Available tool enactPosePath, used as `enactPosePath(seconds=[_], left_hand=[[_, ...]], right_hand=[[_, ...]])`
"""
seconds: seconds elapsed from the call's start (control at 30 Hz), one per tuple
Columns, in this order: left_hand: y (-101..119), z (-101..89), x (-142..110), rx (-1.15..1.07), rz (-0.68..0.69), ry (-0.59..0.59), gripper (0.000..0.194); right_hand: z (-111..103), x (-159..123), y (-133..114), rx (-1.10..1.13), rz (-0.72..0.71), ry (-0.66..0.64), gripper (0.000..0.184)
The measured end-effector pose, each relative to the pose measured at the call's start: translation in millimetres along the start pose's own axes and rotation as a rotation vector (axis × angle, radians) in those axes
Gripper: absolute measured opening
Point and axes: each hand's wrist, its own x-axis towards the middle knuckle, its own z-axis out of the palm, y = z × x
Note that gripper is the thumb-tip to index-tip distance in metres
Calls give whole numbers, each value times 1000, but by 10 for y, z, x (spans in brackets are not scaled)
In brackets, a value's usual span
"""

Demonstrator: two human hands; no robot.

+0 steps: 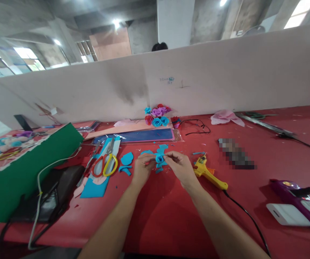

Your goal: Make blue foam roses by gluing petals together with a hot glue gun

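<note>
A small blue paper rose [159,159] is pinched between my two hands over the red table. My left hand [144,167] grips its left side with fingers closed, and my right hand [180,166] holds its right edge between thumb and fingers. Blue cut pieces [162,148] lie behind and beneath the flower. More blue petal pieces [127,158] rest left of my left hand. Right of my right hand lies a yellow hot glue gun [207,172] with a black cord.
Scissors with red and yellow handles [105,165] lie on blue paper [94,187] at left. A green board [33,169] and a black bag [49,198] are farther left. Finished paper flowers [157,117] and glasses [198,126] sit near the partition [90,90]. A purple power strip [300,201] is at right.
</note>
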Motion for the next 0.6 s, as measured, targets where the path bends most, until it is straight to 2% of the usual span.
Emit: enactPosePath(seconds=[0.37,0.6], left_hand=[[91,-15,12,-123,-149,33,11],[33,38,-8,-31,-40,-3,17]], right_hand=[[35,-47,-114,173,14,14,16],[15,-39,-138,183,52,-25,14]])
